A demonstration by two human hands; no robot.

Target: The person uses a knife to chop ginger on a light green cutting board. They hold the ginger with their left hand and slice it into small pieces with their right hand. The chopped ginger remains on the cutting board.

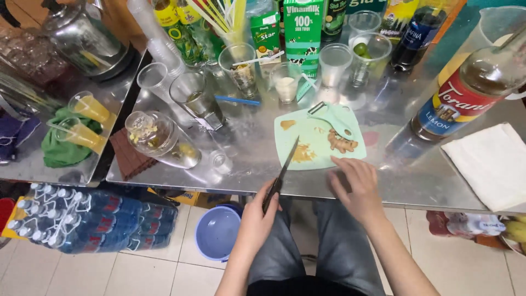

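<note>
My left hand (262, 210) grips the dark handle of a knife (285, 167), whose blade points up over the near left edge of a pale green cutting board (307, 134). Chopped yellowish bits (302, 154) lie under the blade tip. A knobbly piece of ginger (342, 143) rests on the board's right side, beside a green peeler (332, 117). My right hand (357, 185) is at the board's near right corner, fingers loosely curled and apart, holding nothing, just below the ginger.
A steel counter (405, 181) carries plastic cups (334, 63), a glass jar lying on its side (160, 140), milk cartons (302, 30), a large syrup bottle (466, 98) and a white cloth (490, 161). Below are a blue bucket (217, 231) and packs of water bottles (82, 219).
</note>
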